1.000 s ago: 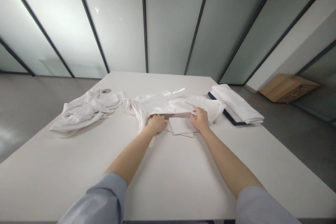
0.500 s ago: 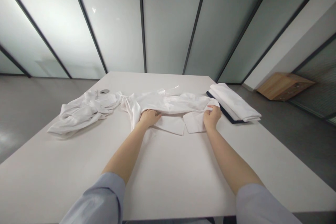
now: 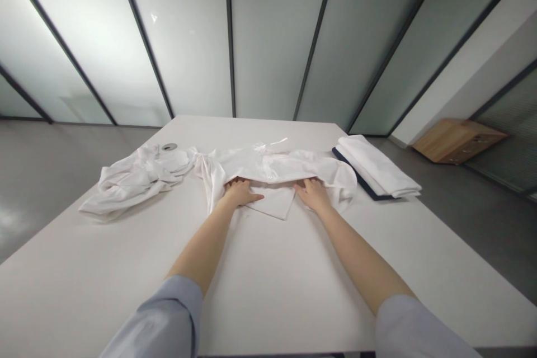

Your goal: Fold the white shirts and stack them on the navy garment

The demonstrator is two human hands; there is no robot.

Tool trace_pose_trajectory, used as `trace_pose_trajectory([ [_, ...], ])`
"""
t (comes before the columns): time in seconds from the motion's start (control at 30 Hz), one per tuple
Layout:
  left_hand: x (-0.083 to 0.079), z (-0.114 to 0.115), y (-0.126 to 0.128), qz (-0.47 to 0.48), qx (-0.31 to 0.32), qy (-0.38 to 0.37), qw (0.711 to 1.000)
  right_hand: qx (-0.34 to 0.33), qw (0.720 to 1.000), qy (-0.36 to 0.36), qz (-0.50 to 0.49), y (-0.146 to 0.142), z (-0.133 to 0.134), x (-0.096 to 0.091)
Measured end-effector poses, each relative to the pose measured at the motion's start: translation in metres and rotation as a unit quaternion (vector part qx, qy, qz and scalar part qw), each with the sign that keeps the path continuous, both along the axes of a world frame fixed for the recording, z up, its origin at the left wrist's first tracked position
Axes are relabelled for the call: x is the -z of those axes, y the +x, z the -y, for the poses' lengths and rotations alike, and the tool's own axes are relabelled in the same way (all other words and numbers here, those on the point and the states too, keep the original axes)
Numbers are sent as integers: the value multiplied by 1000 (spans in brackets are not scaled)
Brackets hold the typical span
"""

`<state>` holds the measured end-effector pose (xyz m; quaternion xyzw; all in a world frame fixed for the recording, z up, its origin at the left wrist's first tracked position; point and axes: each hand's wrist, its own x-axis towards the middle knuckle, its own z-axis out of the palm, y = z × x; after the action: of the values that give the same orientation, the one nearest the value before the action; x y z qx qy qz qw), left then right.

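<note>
A crumpled white cloth garment (image 3: pixel 289 165) lies across the middle of the table, with a small round button-like dot (image 3: pixel 270 177) near its front edge. A flat white flap (image 3: pixel 274 201), like a shirt collar, sticks out below that edge. My left hand (image 3: pixel 240 192) rests flat at the front edge, its thumb stretched over the flap and its fingertips tucked under the cloth. My right hand (image 3: pixel 314 193) lies at the flap's right side, fingers spread and partly under the same edge. Sheer material (image 3: pixel 347 185) curves out at the garment's right end.
A heap of white cloth (image 3: pixel 134 182) lies on the left of the white table (image 3: pixel 268 279), near a round grey grommet (image 3: pixel 169 147). At the right, folded white cloth (image 3: pixel 377 165) sits on a dark flat item (image 3: pixel 384 197). A wooden cabinet (image 3: pixel 457 140) stands beyond.
My right hand has let go of the garment's right end and moved left to its front edge. The right part of the flap is now covered. My left hand stays nearly in place.
</note>
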<state>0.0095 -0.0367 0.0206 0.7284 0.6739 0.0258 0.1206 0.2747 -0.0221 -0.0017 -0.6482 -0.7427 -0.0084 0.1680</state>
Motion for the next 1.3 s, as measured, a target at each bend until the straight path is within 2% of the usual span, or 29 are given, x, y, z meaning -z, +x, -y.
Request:
trace_pose_trajectory([
  [0.1, -3, -2, -13, 26, 88, -24, 995, 60, 998, 12, -14, 19, -8, 3],
  [0.2, -8, -1, -19, 51, 153, -52, 985, 62, 996, 50, -48, 24, -12, 3],
  [0.3, -12, 2, -18, 72, 183, -54, 979, 1, 994, 69, -89, 19, -12, 2],
  [0.4, -12, 2, -14, 113, 196, -42, 973, -114, 990, 17, -81, 8, -7, 1],
  [0.5, -6, -1, -9, 137, 169, 1, 976, -178, 983, -33, -15, -7, 3, -4],
  [0.67, 5, -5, -3, 68, 43, 78, 994, -140, 988, -64, 33, -22, 18, -24],
  [0.8, 4, -4, 1, 23, 2, 92, 996, -165, 983, -79, 6, -27, 24, -34],
  [0.97, 5, 2, 10, -4, 2, 84, 996, -170, 974, -142, -56, -24, 23, -31],
  [1.1, 9, 5, 12, -13, 25, 69, 997, -182, 970, -116, -113, -19, 16, -29],
  [1.3, 6, 1, 0, 0, 36, 33, 999, -144, 985, -80, -43, -14, 11, -38],
])
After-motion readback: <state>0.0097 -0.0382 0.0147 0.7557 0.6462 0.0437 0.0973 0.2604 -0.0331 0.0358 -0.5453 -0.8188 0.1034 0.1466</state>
